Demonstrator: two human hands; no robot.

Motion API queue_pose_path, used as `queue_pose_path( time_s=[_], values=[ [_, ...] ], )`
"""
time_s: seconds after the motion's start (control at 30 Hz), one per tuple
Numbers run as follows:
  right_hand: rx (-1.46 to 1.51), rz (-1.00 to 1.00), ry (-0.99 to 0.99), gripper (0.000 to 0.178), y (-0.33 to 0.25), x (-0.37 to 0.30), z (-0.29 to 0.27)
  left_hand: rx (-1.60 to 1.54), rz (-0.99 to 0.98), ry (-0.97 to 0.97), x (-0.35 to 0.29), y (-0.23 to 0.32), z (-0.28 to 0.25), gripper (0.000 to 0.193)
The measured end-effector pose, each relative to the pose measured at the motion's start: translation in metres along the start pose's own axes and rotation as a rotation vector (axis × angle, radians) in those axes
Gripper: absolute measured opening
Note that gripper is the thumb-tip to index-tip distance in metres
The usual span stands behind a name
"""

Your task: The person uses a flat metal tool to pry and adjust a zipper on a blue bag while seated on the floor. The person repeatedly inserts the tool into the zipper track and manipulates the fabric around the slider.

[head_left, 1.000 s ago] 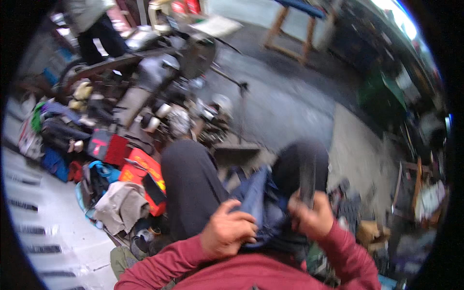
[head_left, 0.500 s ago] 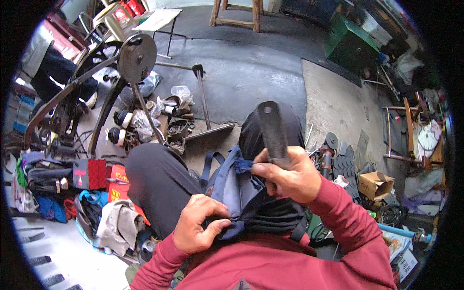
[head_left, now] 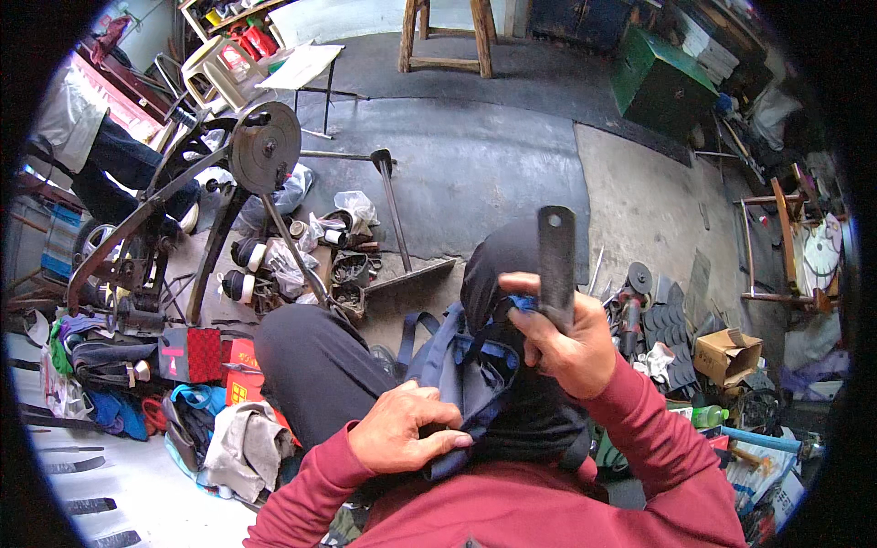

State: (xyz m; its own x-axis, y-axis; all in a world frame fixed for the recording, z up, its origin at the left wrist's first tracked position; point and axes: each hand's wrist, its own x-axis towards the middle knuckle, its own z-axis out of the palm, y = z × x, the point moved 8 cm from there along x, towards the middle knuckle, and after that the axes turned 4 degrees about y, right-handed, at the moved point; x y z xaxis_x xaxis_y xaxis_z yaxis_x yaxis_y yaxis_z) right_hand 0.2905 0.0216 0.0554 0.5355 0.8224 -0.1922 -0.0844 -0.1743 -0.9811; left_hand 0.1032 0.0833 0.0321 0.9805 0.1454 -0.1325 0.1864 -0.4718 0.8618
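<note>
A navy blue cloth bag (head_left: 470, 374) with a strap lies across my lap, its opening spread. My left hand (head_left: 406, 427) is closed on the bag's near edge, thumb and fingers pinching the cloth. Closed around a flat dark metal strip with a round hole at its end (head_left: 556, 265) is my right hand (head_left: 575, 352); the strip stands up out of the fist. At the fingertips of that hand shows a bit of bright blue material (head_left: 523, 303). The strip's lower end is hidden by the hand.
A cast-iron machine with a round wheel (head_left: 265, 146) stands at far left. Bags and folded cloths (head_left: 242, 447) pile up beside my left knee. On the right are a small cardboard box (head_left: 726, 356), an angle grinder (head_left: 635, 306) and dark sole sheets (head_left: 667, 329). A person's legs (head_left: 128, 169) appear at upper left.
My right hand has drawn slightly away from the bag, and the metal strip is more upright. The blue bit has come away from the bag's edge. The view has shifted a little.
</note>
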Motion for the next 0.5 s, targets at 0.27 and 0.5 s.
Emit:
queue_pose_path(
  time_s=[0.27, 0.5],
  values=[
    [0.119, 0.246, -0.001, 0.032, 0.029, -0.036, -0.011, -0.299, -0.079, 0.151, -0.015, -0.023, -0.009, 0.031],
    [0.089, 0.108, -0.011, 0.031, 0.018, -0.036, 0.0, -0.641, -0.275, 0.717, -0.044, -0.033, -0.051, 0.026]
  ],
)
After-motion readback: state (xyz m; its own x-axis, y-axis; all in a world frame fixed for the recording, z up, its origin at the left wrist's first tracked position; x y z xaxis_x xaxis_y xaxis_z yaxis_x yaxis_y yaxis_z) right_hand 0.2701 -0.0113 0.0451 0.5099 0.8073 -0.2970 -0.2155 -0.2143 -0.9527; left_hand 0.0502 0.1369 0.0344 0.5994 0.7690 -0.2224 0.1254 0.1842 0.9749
